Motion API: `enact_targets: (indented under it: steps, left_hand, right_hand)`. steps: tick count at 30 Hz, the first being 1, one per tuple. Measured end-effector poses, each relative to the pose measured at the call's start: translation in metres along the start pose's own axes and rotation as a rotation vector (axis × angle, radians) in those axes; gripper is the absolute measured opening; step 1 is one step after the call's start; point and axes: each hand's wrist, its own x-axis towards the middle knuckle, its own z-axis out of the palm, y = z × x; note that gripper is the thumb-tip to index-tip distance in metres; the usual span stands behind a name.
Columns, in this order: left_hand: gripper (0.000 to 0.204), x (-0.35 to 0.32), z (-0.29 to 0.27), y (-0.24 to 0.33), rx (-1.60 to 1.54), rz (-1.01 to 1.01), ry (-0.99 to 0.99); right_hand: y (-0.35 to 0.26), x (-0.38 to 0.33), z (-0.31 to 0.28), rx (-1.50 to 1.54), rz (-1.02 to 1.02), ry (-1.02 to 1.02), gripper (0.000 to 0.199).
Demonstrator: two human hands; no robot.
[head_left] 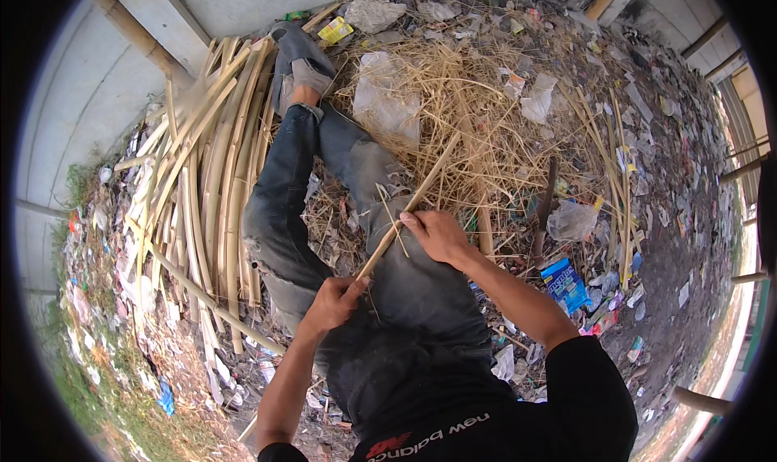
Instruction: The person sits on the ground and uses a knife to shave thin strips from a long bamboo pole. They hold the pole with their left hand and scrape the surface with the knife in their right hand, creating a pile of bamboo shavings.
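Bamboo strip (421, 188) lies slantwise across the thigh (429, 296), between both hands. Left: loosely crossed strips (218, 179) could slide if one is pulled from beneath. Left hand (330, 303): fingers wrapped around the strip's lower end; a slack grip could let it twist. Thin sliver (387, 207): crosses the strip; could prick skin if brushed. Right hand (439, 237): fingers gripping the strip's middle; sliding along a raw edge could cut them.

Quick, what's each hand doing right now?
Left hand: closed, holding the near end of a pale strip.
Right hand: closed on the same strip, farther along; its fingers are partly hidden.
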Motion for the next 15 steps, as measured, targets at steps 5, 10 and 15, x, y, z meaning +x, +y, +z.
enact_targets:
  steps: [5,10,15]
  left_hand:
    - [0.055,0.017,0.003,0.021,0.158,0.065,0.024]
    - [0.055,0.020,0.004,0.028,0.135,0.075,0.011]
    - [0.056,0.031,0.011,0.024,0.098,0.079,0.006]
  right_hand:
    - [0.008,-0.011,0.006,-0.013,-0.023,0.110,0.064]
    - [0.034,0.033,-0.037,0.006,0.154,0.223,0.060]
    - [0.026,0.017,-0.009,-0.122,-0.013,0.125,0.059]
